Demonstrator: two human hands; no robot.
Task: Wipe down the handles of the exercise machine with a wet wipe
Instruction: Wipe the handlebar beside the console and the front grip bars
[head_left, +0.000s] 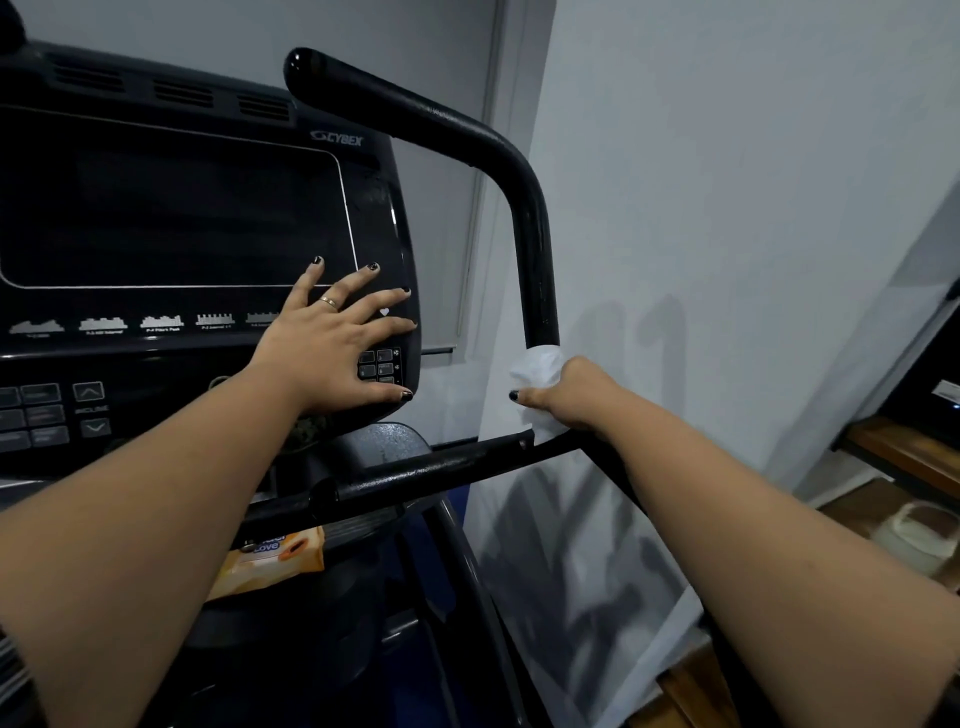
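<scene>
A pale grey wall (727, 182) fills the right side, plain and matte, with soft dark shadows (649, 332) lying across its lower half. It meets a second grey wall (260, 31) further back at a vertical corner, and beside that corner sits a flat pale panel (447, 234) in a thin frame; whether it is a door or a blind cannot be told. Low at the right edge are brown wooden steps or shelves (904, 457). The light is dim and cool.

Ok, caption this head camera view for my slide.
Right hand grips a wet wipe around the machine's black handle; left hand rests flat on the Cybex console.
</scene>
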